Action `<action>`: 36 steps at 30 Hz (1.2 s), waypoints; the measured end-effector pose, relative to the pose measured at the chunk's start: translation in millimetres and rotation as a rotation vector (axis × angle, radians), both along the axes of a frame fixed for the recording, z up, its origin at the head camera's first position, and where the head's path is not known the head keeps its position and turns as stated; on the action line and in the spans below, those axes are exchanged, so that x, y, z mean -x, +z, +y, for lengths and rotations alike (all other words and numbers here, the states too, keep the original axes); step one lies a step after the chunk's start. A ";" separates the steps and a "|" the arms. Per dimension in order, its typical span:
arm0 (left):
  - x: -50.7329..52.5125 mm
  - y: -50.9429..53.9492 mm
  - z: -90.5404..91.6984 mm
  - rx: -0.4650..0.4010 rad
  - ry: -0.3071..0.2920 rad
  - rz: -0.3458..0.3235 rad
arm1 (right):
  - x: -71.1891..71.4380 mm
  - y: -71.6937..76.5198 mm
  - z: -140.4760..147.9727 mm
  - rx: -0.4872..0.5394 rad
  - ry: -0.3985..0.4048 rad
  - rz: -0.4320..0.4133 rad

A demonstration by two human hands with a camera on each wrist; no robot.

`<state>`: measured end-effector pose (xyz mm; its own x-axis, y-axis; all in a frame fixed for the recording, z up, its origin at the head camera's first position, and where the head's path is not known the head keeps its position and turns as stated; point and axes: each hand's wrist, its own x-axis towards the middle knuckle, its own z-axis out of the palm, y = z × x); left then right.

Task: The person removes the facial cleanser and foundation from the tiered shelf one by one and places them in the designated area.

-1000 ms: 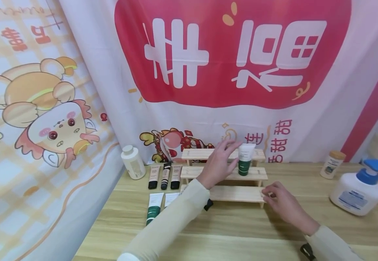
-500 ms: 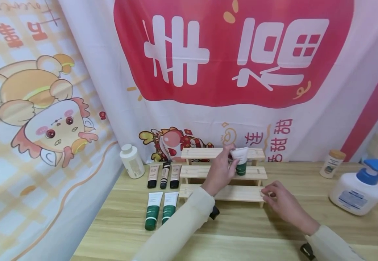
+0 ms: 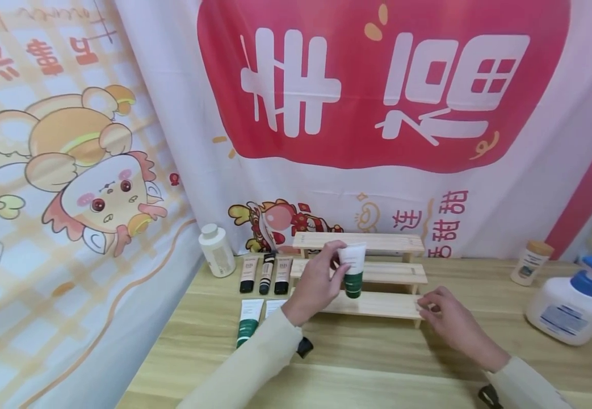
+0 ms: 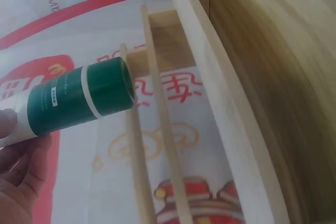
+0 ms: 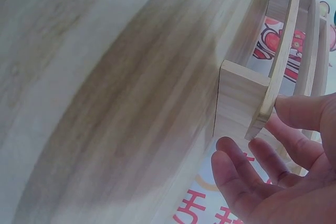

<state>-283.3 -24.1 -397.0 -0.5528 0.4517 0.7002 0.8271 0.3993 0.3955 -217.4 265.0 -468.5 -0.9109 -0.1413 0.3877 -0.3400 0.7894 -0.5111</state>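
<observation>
My left hand (image 3: 318, 286) grips a white-and-green squeeze tube (image 3: 353, 270) near its white upper end. The tube hangs cap down in front of the three-step wooden stand (image 3: 377, 307), over its lower steps. In the left wrist view the green cap (image 4: 110, 86) points toward the stand's boards and looks apart from them. At the right end of the lowest step, my right hand (image 3: 451, 318) pinches the board, thumb (image 5: 299, 111) on one face and a finger on the other; its other fingers curl loosely below.
Left of the stand lie several tubes: beige ones with black caps (image 3: 248, 275) behind, white-and-green ones (image 3: 249, 321) in front, one partly behind my left sleeve. A white bottle (image 3: 217, 251) stands back left. At right are a tan-capped bottle (image 3: 529, 263) and a blue pump bottle (image 3: 569, 309).
The tube stood on the middle step with my left hand beside it. My left hand has gripped it, lifted it off and brought it left and nearer. The right hand stays at the stand.
</observation>
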 end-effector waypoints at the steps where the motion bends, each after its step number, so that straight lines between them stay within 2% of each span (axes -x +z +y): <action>1: -1.6 1.6 -6.2 -0.002 0.003 -0.003 | -0.3 0.1 0.1 0.001 0.000 -0.001; 9: -13.2 17.5 -60.9 -0.002 0.074 0.004 | 0.3 -0.4 0.5 0.018 -0.007 -0.039; 13: -18.5 21.2 -88.8 0.007 0.122 -0.020 | 0.4 -1.5 0.3 0.017 -0.007 -0.034; 19: -20.5 9.2 -129.1 0.073 0.261 -0.083 | 0.1 -1.9 0.0 0.023 -0.005 -0.017; 23: -17.8 -1.7 -155.9 0.100 0.319 -0.129 | 0.0 -0.5 0.1 0.020 -0.014 -0.027; 25: -16.8 -4.4 -168.2 0.124 0.352 -0.183 | -0.2 0.3 0.1 0.018 -0.016 -0.037; 32: -8.5 -14.7 -201.2 0.281 0.477 -0.499 | -0.7 1.2 0.0 0.021 -0.023 -0.041; 36: -3.8 -26.4 -213.9 0.384 0.514 -0.615 | -0.8 1.5 -1.0 0.023 -0.020 -0.040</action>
<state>-279.4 -238.0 -423.3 -0.9802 0.1872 0.0639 0.1949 0.8591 0.4732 -216.5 264.0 -467.0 -0.9281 -0.1145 0.3543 -0.3035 0.7839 -0.5417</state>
